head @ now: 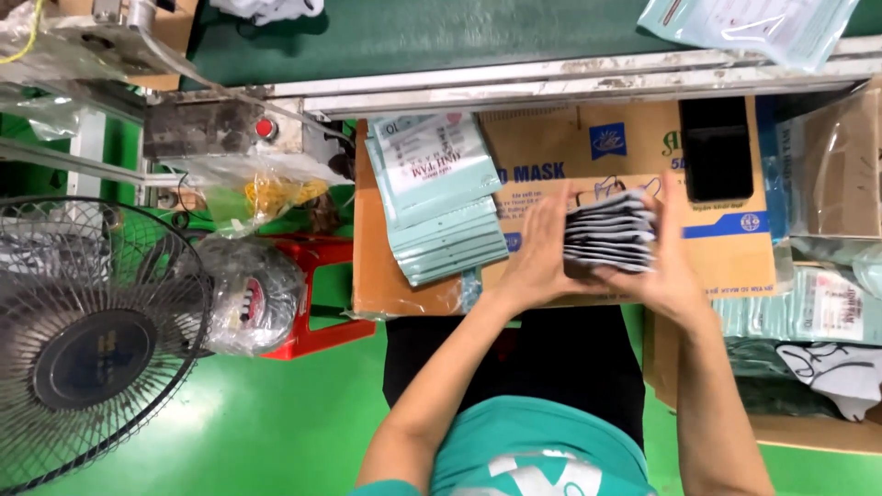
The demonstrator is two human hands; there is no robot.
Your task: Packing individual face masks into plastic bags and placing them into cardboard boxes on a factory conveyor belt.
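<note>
Both my hands press together on a stack of grey and white folded face masks (609, 231) over a cardboard box lid (551, 152). My left hand (537, 257) flattens against the stack's left end. My right hand (669, 262) cups its right end. To the left, a fanned pile of pale teal flat pouches (436, 197) lies on the cardboard, not touched by either hand.
A green conveyor belt (413, 37) runs across the top, carrying a sealed pouch (753, 23). A black phone (717, 147) rests on the box. A fan (92, 340) stands at left beside a red stool (317, 294) with plastic bags. More pouches and a loose mask (836, 367) lie at right.
</note>
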